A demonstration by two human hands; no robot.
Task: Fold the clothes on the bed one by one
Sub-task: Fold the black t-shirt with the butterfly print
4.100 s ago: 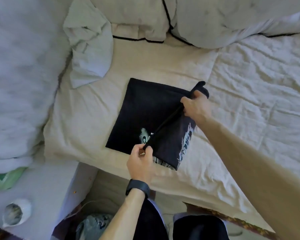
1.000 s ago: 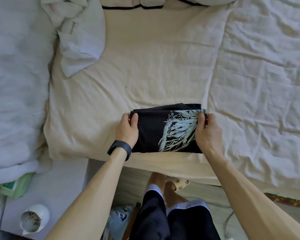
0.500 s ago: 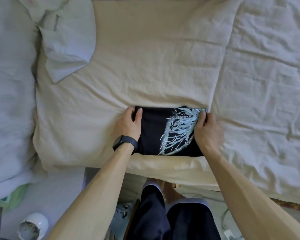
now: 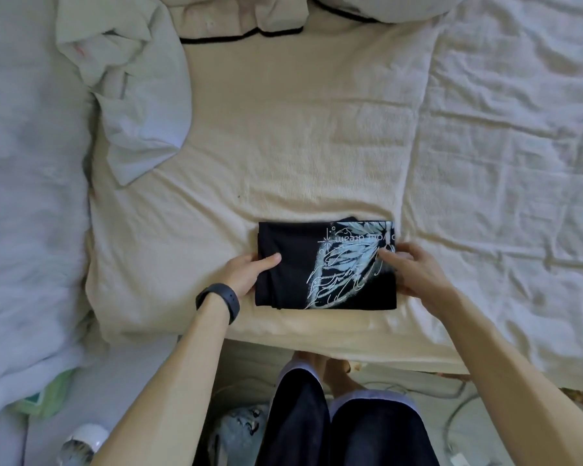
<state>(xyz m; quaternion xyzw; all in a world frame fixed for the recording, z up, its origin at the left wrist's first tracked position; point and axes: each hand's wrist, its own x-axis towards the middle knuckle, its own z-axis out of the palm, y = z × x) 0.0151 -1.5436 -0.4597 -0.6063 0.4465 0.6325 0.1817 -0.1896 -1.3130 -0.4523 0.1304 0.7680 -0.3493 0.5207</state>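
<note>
A black T-shirt (image 4: 290, 264) with a pale wing print lies folded into a compact rectangle on the cream sheet (image 4: 283, 146), close to the bed's near edge. My left hand (image 4: 246, 272) holds its left edge, thumb lying on top and fingers hidden under the fabric. On the opposite side, my right hand (image 4: 414, 272) holds the right edge, with the thumb on the print and the fingers curled round the side.
A crumpled pale grey-green garment (image 4: 138, 105) lies at the back left of the bed. Pillows (image 4: 243, 18) sit at the head and a wrinkled white cover (image 4: 519, 146) spreads to the right. A white cup (image 4: 81, 445) and green box (image 4: 48, 395) are below left.
The half-open shirt has been folded into a small rectangle. Over the last second it stays put, with both hands sliding a little nearer along its side edges.
</note>
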